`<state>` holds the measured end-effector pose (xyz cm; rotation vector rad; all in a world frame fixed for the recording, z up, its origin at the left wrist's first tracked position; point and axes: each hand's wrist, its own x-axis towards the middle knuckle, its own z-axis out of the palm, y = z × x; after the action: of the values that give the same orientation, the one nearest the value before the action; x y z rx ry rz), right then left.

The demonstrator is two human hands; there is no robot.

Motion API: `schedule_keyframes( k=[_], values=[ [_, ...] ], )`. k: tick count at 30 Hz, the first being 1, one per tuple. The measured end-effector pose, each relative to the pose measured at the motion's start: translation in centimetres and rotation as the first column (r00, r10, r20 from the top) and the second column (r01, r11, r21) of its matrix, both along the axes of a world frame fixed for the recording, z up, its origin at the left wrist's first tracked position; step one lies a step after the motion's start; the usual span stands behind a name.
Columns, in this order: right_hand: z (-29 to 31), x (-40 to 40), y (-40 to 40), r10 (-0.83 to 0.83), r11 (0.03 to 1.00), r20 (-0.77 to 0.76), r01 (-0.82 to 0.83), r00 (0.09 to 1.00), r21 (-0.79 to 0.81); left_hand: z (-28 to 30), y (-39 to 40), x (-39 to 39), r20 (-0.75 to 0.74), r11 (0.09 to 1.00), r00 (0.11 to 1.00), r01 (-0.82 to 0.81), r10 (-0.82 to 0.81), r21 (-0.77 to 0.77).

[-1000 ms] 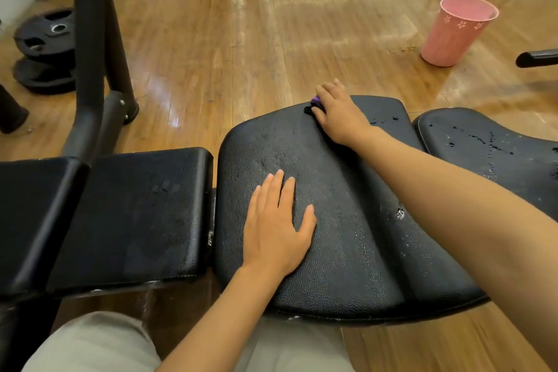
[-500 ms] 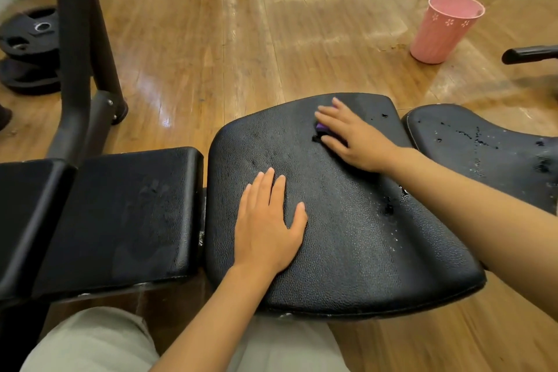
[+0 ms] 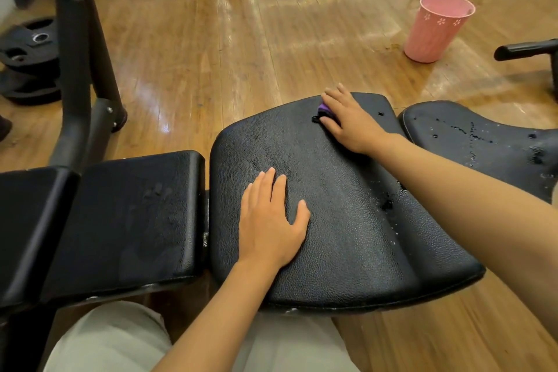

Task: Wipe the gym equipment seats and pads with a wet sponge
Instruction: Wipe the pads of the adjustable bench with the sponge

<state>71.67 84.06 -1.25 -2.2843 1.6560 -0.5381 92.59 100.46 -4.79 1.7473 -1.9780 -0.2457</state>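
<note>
Large black textured vinyl seat pad [image 3: 347, 220]: centre of view, wide and contoured, its surface beaded with water, a dark wet patch toward its right side.

Left hand [image 3: 271, 220]: laid flat, palm down, on the near-left part of this pad; fingers straight and close together, thumb spread to the right; it holds nothing.

Right hand [image 3: 350, 118]: on the far edge of the same pad, palm down, fingers reaching left over a small purple sponge [image 3: 325, 109] and pressing it onto the vinyl. Only a purple corner and a dark edge of the sponge show beside the fingers; whether the fingers curl round it cannot be told.

Second black vinyl pad [image 3: 483, 142]: right of the first, just beside it, with scattered water drops and streaks.

Rectangular black vinyl bench pad [image 3: 129, 214]: left of the large pad, a narrow gap between them, with faint damp marks.

Pink plastic bucket with small flower cut-outs [image 3: 437, 27]: upright on the glossy wooden plank floor [image 3: 241, 39], well beyond the pads, to the right.

Black weight plates [image 3: 27, 57]: stacked on the floor at far left, behind a black steel machine frame [image 3: 75, 69].

Light trousers [image 3: 114, 344]: bottom edge, the person's legs.
</note>
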Motion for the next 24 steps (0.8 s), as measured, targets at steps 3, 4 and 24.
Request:
schedule_keyframes(
  k=[3, 4, 24],
  values=[
    [-0.5, -0.4, 2.3, 0.075, 0.996, 0.025, -0.074, 0.997, -0.052, 0.0, 0.0, 0.0, -0.002, 1.0, 1.0, 0.005, -0.005, -0.003],
    [-0.7, -0.7, 3.5, 0.116, 0.991, 0.015, -0.115, 0.993, -0.061, -0.1, 0.0, 0.1, -0.006, 1.0, 1.0, 0.006, -0.006, -0.007],
    [-0.1, -2.8, 6.5, 0.125, 0.991, -0.012, -0.124, 0.992, 0.045, 0.3, 0.1, 0.3, -0.057, 0.998, 0.998, 0.023, -0.02, 0.063]
  ],
)
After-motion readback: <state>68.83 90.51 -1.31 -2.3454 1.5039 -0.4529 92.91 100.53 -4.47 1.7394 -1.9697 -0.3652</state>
